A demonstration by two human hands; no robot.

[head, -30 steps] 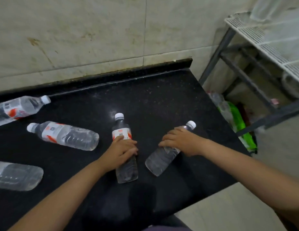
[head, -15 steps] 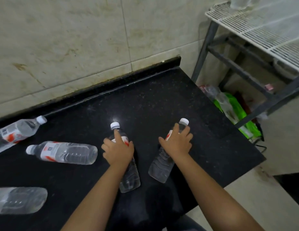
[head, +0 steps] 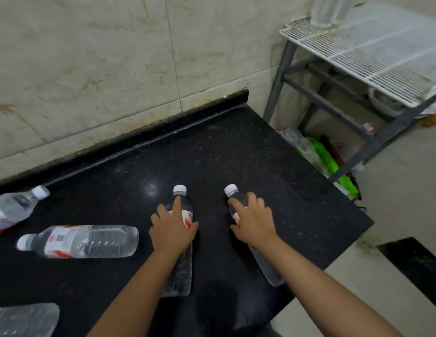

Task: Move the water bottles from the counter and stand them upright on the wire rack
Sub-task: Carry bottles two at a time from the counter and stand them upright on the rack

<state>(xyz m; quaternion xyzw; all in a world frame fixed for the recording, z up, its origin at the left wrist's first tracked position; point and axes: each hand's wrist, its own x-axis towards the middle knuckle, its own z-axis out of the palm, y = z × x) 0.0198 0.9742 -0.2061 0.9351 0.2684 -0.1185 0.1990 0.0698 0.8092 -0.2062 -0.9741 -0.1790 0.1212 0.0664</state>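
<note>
A clear plastic bottle [head: 24,319] left of the hands is cut off. The left hand [head: 171,229] wraps a white-capped clear water bottle [head: 179,268] lying on the black counter [head: 236,154]; the right hand [head: 254,221] grips another [head: 268,268], swung straighter than before. The white wire rack [head: 363,57] stands beyond, to the right.

Black stone counter [head: 236,147] fills frame centre and lower left. Two clear plastic water bottles lie on it at centre, left one [head: 179,271] beside right one [head: 268,268]. Three more clear bottles [head: 88,242] lie at left edge. White wire rack [head: 358,52] stands upper right, beyond counter's right end.
</note>
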